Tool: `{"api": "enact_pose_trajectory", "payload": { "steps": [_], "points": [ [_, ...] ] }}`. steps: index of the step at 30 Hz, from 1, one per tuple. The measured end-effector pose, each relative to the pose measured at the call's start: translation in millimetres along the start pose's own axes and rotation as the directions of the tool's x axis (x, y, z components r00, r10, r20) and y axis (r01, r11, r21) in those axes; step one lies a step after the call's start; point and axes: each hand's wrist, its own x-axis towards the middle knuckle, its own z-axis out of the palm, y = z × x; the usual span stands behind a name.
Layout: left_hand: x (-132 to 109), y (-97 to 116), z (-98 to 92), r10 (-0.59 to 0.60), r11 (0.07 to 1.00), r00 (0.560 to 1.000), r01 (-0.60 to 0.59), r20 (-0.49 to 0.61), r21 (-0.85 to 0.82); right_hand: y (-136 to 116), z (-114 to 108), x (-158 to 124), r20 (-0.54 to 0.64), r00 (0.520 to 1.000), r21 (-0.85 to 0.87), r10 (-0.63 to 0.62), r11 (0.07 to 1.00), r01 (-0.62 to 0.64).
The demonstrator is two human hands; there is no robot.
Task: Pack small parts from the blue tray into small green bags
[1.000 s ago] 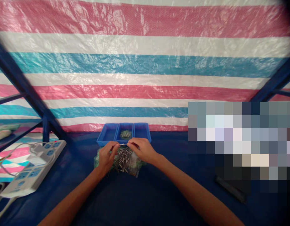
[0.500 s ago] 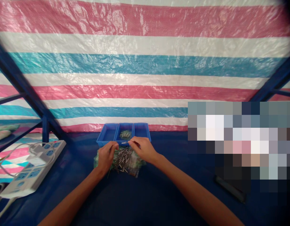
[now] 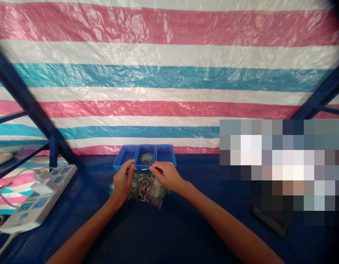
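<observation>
My right hand (image 3: 167,175) pinches a small silvery pin (image 3: 145,169) at its right end, over the front edge of a blue three-part tray (image 3: 173,156). To the left, my left hand (image 3: 124,180) is bent with fingertips close together near the tray's front left; whether it holds something small cannot be made out. Below and between the hands lies a pile of metal pins (image 3: 144,187) on clear and greenish plastic bags (image 3: 158,196). In the tray's middle compartment is a greenish bag with a few small metal pieces (image 3: 147,158).
A white power strip (image 3: 37,201) with plugs and cables lies on the left of the dark blue table (image 3: 131,234). At the right lies a dark flat object (image 3: 269,222), beside a blurred-out area. Striped sheeting hangs behind.
My left hand's fingers have lifted slightly and parted a little. My right hand still holds the pin, which has shifted slightly left and down.
</observation>
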Motion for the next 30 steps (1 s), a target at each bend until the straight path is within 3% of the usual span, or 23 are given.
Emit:
{"api": "enact_pose_trajectory", "payload": {
  "steps": [7,17,24,30],
  "points": [
    [-0.2,0.4,-0.8,-0.049,0.999,0.995,0.048,0.084,0.017,-0.6,-0.8,0.5,-0.003,1.000,0.002,-0.014,1.000,0.014],
    [-2.6,0.2,0.6,0.274,0.962,0.960,-0.272,0.053,-0.033,-0.8,0.1,0.0,0.005,1.000,0.023,-0.001,1.000,0.001],
    [-2.6,3.1,0.7,0.334,0.942,0.942,-0.332,0.035,-0.035,-1.0,2.5,-0.4,0.049,0.998,0.027,-0.027,0.999,0.025],
    [-2.4,6.6,-2.5,0.343,0.939,0.939,-0.343,0.034,-0.011,-1.5,1.7,-0.7,-0.017,1.000,0.102,0.022,0.995,-0.020]
  ]
}}
